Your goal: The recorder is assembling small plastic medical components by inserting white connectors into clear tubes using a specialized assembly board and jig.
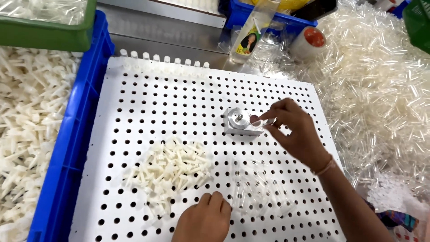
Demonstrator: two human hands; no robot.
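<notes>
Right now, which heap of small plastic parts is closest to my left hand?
The small pile of white pegs on the perforated white board, just above the left hand; the other heaps lie off the board.

The one camera sat on my head and looked steeply down and forward at the white perforated board [179, 116], close enough that the board filled most of the view and ran off the bottom edge. Left of the board it caught the blue crate [74, 134], beyond the board's far edge a clear bottle [251, 33], and right of the board a heap of clear tubes [380, 89]. My left hand [204, 219] and right hand [293, 130] entered over the board's near edge.
</notes>
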